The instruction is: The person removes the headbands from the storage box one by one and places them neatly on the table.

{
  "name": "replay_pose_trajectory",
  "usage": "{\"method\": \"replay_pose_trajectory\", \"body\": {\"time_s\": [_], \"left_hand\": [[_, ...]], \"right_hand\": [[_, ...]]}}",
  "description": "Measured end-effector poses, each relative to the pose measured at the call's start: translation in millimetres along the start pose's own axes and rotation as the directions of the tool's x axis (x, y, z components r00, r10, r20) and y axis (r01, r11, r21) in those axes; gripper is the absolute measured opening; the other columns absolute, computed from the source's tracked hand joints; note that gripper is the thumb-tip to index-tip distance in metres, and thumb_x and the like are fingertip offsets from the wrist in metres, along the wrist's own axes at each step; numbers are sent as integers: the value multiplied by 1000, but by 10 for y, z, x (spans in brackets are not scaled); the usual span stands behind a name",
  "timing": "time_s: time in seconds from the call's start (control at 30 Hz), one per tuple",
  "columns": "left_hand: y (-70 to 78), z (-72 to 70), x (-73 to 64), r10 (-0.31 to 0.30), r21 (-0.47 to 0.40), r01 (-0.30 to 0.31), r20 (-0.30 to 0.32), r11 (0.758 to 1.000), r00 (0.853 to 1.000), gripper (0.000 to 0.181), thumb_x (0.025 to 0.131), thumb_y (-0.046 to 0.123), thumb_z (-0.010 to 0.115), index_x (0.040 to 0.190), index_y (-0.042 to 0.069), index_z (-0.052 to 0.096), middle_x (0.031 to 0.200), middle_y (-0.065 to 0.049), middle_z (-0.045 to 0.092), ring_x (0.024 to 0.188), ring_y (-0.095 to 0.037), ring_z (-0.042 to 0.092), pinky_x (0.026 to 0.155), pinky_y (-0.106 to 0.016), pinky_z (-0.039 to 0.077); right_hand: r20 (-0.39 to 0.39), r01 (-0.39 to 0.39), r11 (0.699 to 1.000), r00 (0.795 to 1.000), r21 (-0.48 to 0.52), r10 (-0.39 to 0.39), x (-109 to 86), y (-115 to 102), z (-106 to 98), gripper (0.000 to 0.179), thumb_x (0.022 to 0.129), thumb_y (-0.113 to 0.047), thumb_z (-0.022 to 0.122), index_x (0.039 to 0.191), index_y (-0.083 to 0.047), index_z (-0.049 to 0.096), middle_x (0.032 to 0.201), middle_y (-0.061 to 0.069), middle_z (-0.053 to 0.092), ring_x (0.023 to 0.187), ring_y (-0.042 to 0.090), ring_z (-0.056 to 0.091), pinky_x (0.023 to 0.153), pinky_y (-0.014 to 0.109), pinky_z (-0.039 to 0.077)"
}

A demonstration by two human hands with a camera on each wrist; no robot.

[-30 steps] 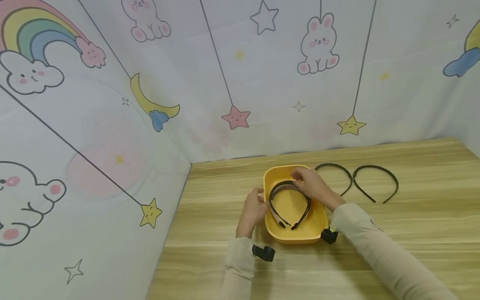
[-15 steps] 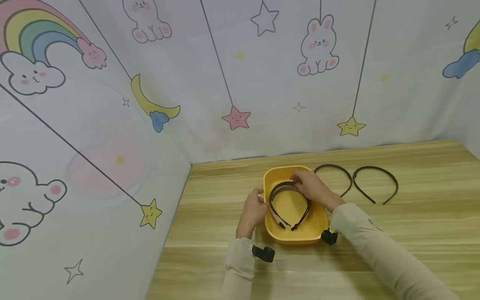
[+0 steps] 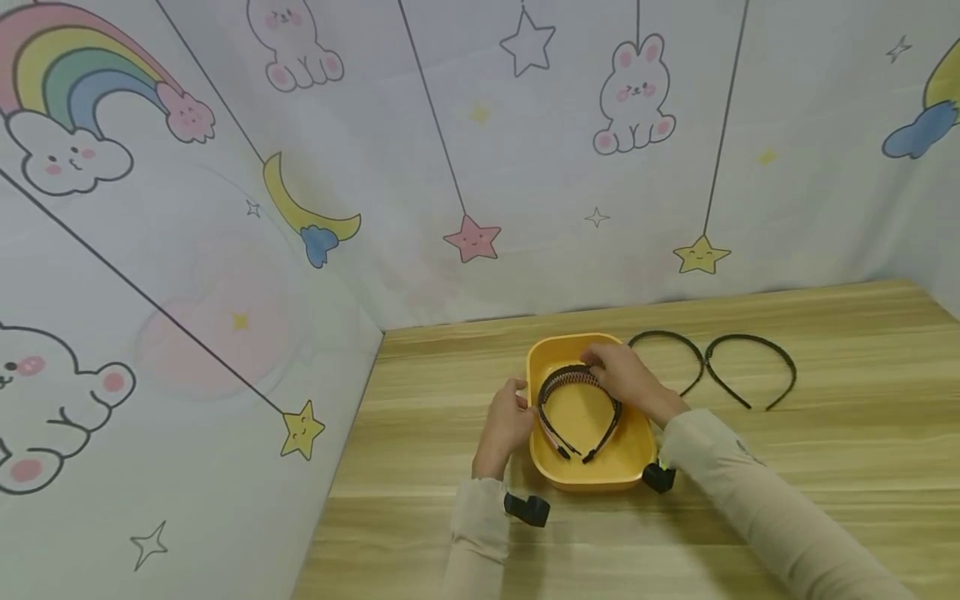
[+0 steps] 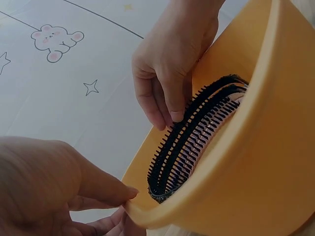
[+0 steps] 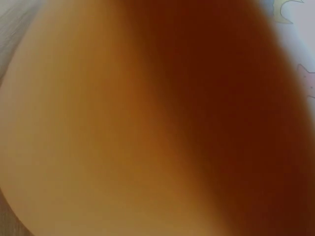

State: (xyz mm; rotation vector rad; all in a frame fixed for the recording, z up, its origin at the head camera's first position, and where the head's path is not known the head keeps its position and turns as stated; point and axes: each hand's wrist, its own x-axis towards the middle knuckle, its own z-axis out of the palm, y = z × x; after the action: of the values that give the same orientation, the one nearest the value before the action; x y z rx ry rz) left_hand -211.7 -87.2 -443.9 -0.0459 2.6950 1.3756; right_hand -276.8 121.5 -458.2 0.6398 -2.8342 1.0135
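Note:
A yellow plastic basin (image 3: 627,463) stands on the table with several toothed headbands (image 3: 551,385) nested together inside it, black ones and a pinkish one. My left hand (image 3: 506,423) pinches the basin's left rim; in the left wrist view its thumb lies on top of the rim, with fingers below. My right hand (image 3: 632,379) reaches over the right side into the basin. Its thumb and fingers pinch the upper arc of a black headband (image 4: 167,152), seen in the left wrist view. The right wrist view holds mostly the blurred basin wall (image 5: 88,123), and that hand's fingers are hidden there.
Two thin black headbands lie right of the basin: one (image 3: 667,333) partly behind my right hand, the other (image 3: 752,337) beside it. The wooden table (image 3: 420,467) meets a printed white cloth (image 3: 525,167) at the back and left.

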Motion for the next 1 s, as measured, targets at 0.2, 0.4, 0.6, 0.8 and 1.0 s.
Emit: {"method": "replay_pose_trajectory", "body": {"time_s": [0.2, 0.4, 0.6, 0.8, 1.0], "left_hand": [[-12, 1, 3, 0, -5, 0, -2, 1000, 1000, 43, 89, 4, 59, 131, 1, 50, 101, -14, 59, 86, -22, 58, 70, -32, 51], [-14, 0, 5, 21, -2, -21, -9, 1000, 1000, 43, 87, 3, 60, 130, -1, 51, 99, -15, 60, 86, -23, 58, 70, -34, 51], [-23, 0, 7, 29, -13, -29, -12, 1000, 1000, 42, 87, 2, 60, 128, -3, 51, 98, -18, 60, 86, -26, 58, 71, -38, 51], [-26, 0, 9, 31, -15, -31, -11, 999, 999, 43, 87, 1, 60, 129, -3, 50, 98, -17, 60, 85, -26, 58, 70, -38, 51], [-24, 0, 11, 42, -10, -42, -17, 999, 999, 42, 87, 2, 60, 128, -3, 51, 97, -17, 60, 85, -26, 59, 70, -36, 51]], "right_hand": [[-5, -16, 1000, 1000, 21, 16, -31, -32, -21, 22, 91, 1, 57, 111, 2, 65, 108, 18, 68, 101, 33, 64, 85, 45, 52], [-11, -19, 999, 1000, 33, 19, -36, -51, -58, 21, 91, 2, 57, 111, 3, 66, 107, 18, 68, 101, 34, 64, 86, 45, 52], [-35, -14, 1000, 999, 19, 15, -21, -63, -87, 21, 92, 1, 57, 110, 2, 67, 107, 17, 69, 101, 34, 64, 85, 45, 52], [-48, -15, 1000, 999, 13, 16, -26, -87, -122, 21, 93, 0, 56, 111, 2, 67, 107, 17, 69, 100, 33, 64, 85, 45, 53], [-50, -12, 1000, 999, 12, 13, -24, -100, -176, 21, 93, -2, 56, 111, 2, 67, 108, 17, 69, 101, 33, 64, 85, 44, 53]]}}
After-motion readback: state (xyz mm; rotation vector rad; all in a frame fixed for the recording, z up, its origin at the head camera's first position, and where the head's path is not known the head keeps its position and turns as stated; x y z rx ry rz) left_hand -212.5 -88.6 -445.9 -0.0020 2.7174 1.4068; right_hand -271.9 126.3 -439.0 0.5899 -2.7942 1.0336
